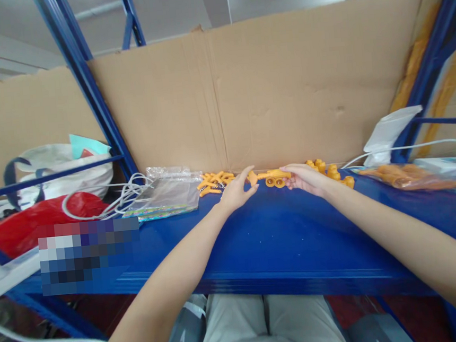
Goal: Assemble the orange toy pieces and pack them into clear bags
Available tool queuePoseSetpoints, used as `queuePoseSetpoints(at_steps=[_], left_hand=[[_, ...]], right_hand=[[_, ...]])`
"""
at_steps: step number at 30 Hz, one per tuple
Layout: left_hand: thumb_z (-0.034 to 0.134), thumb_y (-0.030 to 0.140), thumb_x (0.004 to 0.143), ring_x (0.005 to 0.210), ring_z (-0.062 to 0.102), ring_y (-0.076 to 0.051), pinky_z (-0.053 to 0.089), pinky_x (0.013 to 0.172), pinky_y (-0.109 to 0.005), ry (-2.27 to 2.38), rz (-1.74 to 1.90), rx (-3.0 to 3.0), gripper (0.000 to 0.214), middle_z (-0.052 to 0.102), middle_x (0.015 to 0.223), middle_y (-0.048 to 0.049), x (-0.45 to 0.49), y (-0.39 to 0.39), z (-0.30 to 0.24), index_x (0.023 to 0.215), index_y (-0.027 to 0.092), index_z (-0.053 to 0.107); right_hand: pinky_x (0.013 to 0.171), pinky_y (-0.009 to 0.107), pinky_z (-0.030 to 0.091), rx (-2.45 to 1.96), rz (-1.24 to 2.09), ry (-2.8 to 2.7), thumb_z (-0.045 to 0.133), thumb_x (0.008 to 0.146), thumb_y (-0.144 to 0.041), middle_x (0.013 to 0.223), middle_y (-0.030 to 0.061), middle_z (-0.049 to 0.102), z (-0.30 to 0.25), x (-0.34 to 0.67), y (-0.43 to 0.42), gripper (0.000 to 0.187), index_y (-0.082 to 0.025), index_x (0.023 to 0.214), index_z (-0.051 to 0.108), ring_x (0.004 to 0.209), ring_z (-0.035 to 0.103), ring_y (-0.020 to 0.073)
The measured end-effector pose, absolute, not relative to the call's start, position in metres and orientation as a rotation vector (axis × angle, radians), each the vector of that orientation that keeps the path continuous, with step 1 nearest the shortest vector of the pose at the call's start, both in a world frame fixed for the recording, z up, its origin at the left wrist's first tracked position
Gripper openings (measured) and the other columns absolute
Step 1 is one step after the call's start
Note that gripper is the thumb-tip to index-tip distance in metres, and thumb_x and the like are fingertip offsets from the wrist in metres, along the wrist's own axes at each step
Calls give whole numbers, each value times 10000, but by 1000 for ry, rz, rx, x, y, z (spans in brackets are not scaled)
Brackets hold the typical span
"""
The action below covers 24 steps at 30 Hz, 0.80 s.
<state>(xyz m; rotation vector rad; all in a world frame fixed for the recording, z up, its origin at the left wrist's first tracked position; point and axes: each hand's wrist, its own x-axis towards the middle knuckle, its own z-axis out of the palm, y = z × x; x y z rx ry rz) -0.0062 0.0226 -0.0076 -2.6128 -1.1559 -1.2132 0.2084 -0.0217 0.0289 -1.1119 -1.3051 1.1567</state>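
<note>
At the back of the blue table, my left hand (235, 190) has its thumb and fingers apart around a small orange plastic piece (252, 178); no firm grip shows. To its right, my right hand (307, 179) has its fingers closed on the end of a longer orange plastic piece (278, 173). Two round orange rings (270, 181) sit just below that piece. Left of my left hand lies a pile of orange branching parts (213, 182), some with small chains. Several orange knobbed parts (332, 171) stand behind my right wrist.
A cardboard panel (284, 86) rises behind the blue table (269, 236). Clear plastic bags (170, 194) and white cables (130, 193) lie left. A bag of orange parts (408, 175) lies right. Blue metal posts (98, 108) frame both sides. A red bag (44, 219) lies far left.
</note>
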Motion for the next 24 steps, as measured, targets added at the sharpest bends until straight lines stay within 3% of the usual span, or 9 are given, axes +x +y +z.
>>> queuePoseSetpoints(at_steps=[3,8,11,15,20,24], left_hand=[[568,280,831,762,635,-142,493,739,-270,-1213,-1239,-2660,589,658,995,-53,-11,29,-11,1379,196,367],[538,216,816,660,605,-128,496,703,-274,-1317,-1151,-2686,434,667,902,-40,-13,36,-15,1243,148,501],[534,200,809,654,605,-129,495,696,-267,-1315,-1117,-2710,368,671,848,-26,-12,36,-14,1173,151,555],[525,186,812,659,612,-129,488,678,-249,-1305,-1093,-2720,343,668,814,-16,-11,33,-12,1150,157,575],[511,177,822,737,628,-150,496,718,-263,-1335,-1089,-2646,337,676,849,-34,-15,32,-8,1151,152,575],[494,166,821,1008,606,-208,468,900,-338,-1429,-1015,-2451,305,660,1049,-93,-24,33,0,1106,157,600]], right_hand=[[563,244,452,-1239,762,-1256,562,846,-271,634,5,577,24,219,-10,106,-172,822,533,550,553,122],[782,366,457,-1516,-344,-1626,568,839,-306,978,137,673,2,236,6,250,-138,1023,585,898,625,254],[858,418,425,-1633,-724,-1963,507,868,-252,1087,195,663,-14,234,10,331,-103,1152,586,992,614,300],[961,477,376,-1665,-844,-2087,410,901,-242,1363,213,504,-29,229,15,492,-97,1370,443,1172,536,311],[1031,545,322,-1658,-759,-2057,354,911,-290,1465,184,384,-38,235,22,580,-133,1467,295,1303,423,295],[1054,594,269,-1653,-756,-2028,360,910,-327,1482,162,365,-43,239,25,599,-165,1480,271,1346,357,311]])
